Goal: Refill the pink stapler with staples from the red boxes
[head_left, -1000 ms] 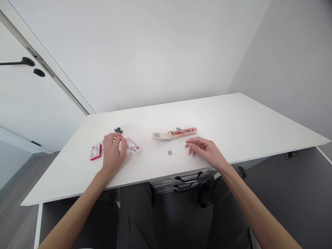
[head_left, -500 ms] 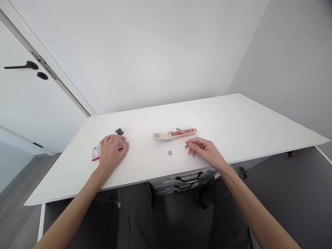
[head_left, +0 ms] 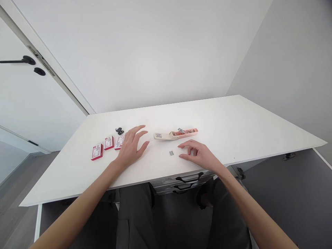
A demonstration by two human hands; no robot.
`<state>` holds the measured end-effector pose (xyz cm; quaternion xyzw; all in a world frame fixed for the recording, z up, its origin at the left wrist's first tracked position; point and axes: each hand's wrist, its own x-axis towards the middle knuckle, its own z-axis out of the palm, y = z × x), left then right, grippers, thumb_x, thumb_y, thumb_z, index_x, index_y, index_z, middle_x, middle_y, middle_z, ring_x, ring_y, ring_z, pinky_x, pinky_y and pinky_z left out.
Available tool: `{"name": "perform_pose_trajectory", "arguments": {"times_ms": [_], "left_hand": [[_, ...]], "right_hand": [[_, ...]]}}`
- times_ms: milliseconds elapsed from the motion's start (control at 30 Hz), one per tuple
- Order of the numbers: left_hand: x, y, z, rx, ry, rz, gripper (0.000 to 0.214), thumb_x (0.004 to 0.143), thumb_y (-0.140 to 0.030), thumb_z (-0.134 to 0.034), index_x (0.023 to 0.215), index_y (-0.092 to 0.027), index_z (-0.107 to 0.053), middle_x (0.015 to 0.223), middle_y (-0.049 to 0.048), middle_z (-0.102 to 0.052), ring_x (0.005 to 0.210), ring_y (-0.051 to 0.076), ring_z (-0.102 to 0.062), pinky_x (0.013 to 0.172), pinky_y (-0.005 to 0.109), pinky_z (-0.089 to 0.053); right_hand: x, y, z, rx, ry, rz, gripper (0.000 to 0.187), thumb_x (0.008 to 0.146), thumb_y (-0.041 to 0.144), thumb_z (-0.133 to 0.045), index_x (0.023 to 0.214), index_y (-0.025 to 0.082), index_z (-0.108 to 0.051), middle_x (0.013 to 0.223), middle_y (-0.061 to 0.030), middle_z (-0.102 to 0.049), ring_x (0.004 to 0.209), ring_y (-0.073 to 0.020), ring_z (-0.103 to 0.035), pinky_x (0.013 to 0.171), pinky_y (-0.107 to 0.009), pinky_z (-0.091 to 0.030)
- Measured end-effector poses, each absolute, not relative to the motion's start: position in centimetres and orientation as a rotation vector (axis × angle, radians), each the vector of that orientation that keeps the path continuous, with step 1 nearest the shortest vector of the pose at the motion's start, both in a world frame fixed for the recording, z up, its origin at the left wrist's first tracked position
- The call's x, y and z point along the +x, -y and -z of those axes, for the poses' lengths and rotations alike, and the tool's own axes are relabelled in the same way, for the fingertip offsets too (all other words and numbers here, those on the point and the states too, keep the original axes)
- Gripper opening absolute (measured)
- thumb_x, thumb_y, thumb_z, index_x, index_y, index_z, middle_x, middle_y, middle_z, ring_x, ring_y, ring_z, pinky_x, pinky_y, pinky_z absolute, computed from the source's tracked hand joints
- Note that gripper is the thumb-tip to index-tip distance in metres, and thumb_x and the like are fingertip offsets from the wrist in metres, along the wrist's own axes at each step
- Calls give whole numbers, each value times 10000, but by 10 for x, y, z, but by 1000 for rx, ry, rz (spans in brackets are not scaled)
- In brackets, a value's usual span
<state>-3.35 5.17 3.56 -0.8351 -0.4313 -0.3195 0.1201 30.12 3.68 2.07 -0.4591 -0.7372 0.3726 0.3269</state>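
A stapler (head_left: 176, 134) lies opened out flat in the middle of the table, its cream part to the left and its pink tray to the right. In front of it rests a small grey strip of staples (head_left: 171, 153). My left hand (head_left: 131, 146) is open and empty, fingers spread, left of the stapler. It partly covers a red-and-white box (head_left: 119, 142). My right hand (head_left: 197, 154) is open with nothing in it, its fingertips pointing left toward the staple strip but apart from it.
Two more red-and-white boxes (head_left: 97, 151) stand at the table's left. Behind the boxes sit small black clips (head_left: 119, 131). The white table (head_left: 233, 124) meets a wall at the back; drawers with black handles (head_left: 190, 177) are under its front edge.
My left hand has left the boxes and moved right, uncovering them, with its fingers now spread. My right hand has shifted slightly left and nearer the staple strip, its fingers parting.
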Motion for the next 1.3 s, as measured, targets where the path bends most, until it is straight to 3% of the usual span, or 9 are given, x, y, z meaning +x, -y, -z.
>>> {"name": "perform_pose_trajectory", "arguments": {"times_ms": [133, 233, 367, 567, 833, 1067, 1200, 1300], "left_hand": [[-4, -71, -33, -2561, 1253, 1042, 336, 1065, -327, -466, 1390, -248, -486, 1437, 145, -575, 1329, 286, -542, 1106, 500, -440], [9, -85, -32, -2622, 1282, 1061, 299, 1070, -363, -425, 1308, -217, -533, 1181, 117, -645, 1093, 255, -609, 993, 453, -474], [16, -96, -31, -2663, 1339, 1033, 280, 1072, -385, -401, 1209, -205, -566, 930, 48, -613, 878, 215, -579, 919, 418, -455], [15, -95, -34, -2710, 1449, 1030, 274, 1045, -418, -418, 1149, -222, -580, 872, 25, -618, 834, 207, -588, 928, 407, -446], [13, -91, -36, -2839, 1482, 994, 302, 960, -468, -568, 1146, -230, -572, 798, -20, -586, 696, 166, -537, 756, 333, -459], [17, -92, -36, -2776, 1684, 999, 234, 984, -438, -526, 1095, -242, -590, 824, -22, -620, 677, 149, -553, 714, 313, -446], [18, -92, -37, -2773, 1700, 980, 232, 985, -434, -519, 1086, -242, -600, 825, -21, -633, 655, 146, -536, 711, 315, -444], [18, -91, -37, -2773, 1700, 972, 236, 984, -434, -517, 1084, -240, -605, 818, -20, -634, 641, 145, -527, 704, 316, -442]], "right_hand": [[289, -36, -17, -1258, 2048, -754, 253, 884, 464, -781, 1112, 354, -790, 1125, -10, -726, 744, -173, -602, 767, -367, -539], [279, -38, -14, -1298, 2084, -674, 247, 884, 476, -791, 1108, 371, -799, 1118, 1, -717, 718, -161, -600, 753, -357, -526], [269, -43, -14, -1293, 2117, -653, 194, 900, 470, -785, 1072, 384, -815, 1065, 12, -709, 728, -156, -608, 738, -334, -499], [269, -47, -13, -1220, 2011, -820, 144, 914, 451, -766, 978, 335, -821, 1028, -1, -740, 702, -159, -590, 723, -344, -483], [277, -46, -15, -1077, 1477, -1272, 326, 893, 523, -770, 1088, 263, -745, 1054, -61, -804, 772, -198, -692, 665, -337, -493], [280, -48, -18, -1086, 1260, -1263, 357, 853, 503, -817, 1108, 259, -766, 923, -33, -750, 645, -135, -537, 566, -297, -446], [280, -47, -20, -1081, 1208, -1236, 425, 825, 500, -838, 1168, 262, -760, 898, -15, -704, 638, -127, -511, 576, -302, -452], [280, -47, -20, -1111, 1175, -1232, 402, 804, 504, -856, 1100, 245, -776, 810, 3, -666, 621, -117, -496, 592, -302, -451]]}}
